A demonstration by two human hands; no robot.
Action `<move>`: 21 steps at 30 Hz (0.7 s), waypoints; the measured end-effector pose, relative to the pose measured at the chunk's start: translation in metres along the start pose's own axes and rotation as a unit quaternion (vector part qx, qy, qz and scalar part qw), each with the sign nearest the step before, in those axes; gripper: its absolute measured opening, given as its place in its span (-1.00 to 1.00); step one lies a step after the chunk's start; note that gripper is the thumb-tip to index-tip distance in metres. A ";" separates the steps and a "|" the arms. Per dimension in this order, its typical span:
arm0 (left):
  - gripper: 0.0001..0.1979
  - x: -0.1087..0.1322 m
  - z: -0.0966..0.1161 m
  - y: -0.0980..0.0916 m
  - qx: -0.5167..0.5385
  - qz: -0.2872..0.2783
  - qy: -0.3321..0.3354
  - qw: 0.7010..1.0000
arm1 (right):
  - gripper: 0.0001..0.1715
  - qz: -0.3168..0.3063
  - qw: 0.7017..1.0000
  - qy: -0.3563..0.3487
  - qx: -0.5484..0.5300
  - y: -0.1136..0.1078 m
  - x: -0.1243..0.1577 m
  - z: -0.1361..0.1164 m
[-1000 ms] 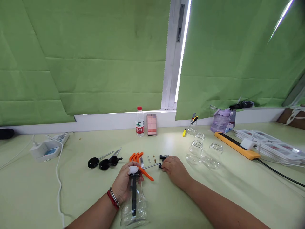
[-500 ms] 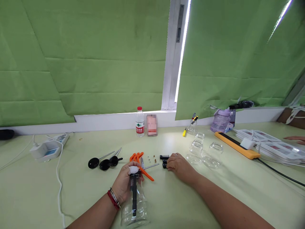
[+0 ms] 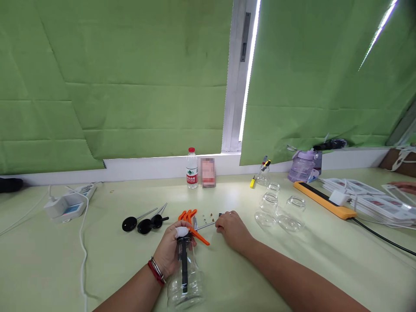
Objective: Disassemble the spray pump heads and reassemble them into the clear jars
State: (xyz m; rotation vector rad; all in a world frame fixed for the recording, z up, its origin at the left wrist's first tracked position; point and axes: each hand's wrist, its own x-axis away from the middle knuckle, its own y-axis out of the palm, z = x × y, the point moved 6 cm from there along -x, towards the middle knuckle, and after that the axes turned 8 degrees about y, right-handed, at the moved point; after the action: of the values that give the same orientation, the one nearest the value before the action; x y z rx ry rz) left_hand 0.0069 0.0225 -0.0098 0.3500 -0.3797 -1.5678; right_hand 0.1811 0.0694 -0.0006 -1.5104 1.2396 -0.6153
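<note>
My left hand (image 3: 169, 247), its thumb wrapped in white, is closed around the neck of a clear bottle (image 3: 195, 284) with a black tube inside. An orange handle (image 3: 199, 236) sticks out at the bottle's top, and a thin metal rod (image 3: 205, 225) extends rightward from there. My right hand (image 3: 233, 229) has its fingers curled at the rod's far end. It mostly hides the small black parts (image 3: 220, 214) behind it. Several orange handles (image 3: 187, 215) and short metal rods (image 3: 195, 222) lie just beyond my left hand, with tiny loose pieces (image 3: 211, 215) to their right.
Black round pieces with metal rods (image 3: 130, 223) lie at left, near a white power strip (image 3: 66, 209). Clear jars (image 3: 269, 203) stand at right, before an orange power strip (image 3: 325, 201). A water bottle (image 3: 192, 171) stands at the back. Another person's hand (image 3: 406, 186) shows far right.
My right hand has moved left from the black parts to the end of the metal rod. My left hand keeps its hold on the bottle.
</note>
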 end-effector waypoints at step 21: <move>-0.89 0.000 0.007 0.001 0.082 0.029 0.014 0.996 | -0.72 -0.017 0.919 0.130 -0.373 -0.025 0.024 -0.006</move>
State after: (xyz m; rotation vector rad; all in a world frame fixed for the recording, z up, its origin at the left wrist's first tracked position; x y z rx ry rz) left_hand 0.0044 0.0229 -0.0028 0.4842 -0.4934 -1.4779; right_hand 0.1929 0.0434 0.0191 -2.1232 1.7819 -0.3794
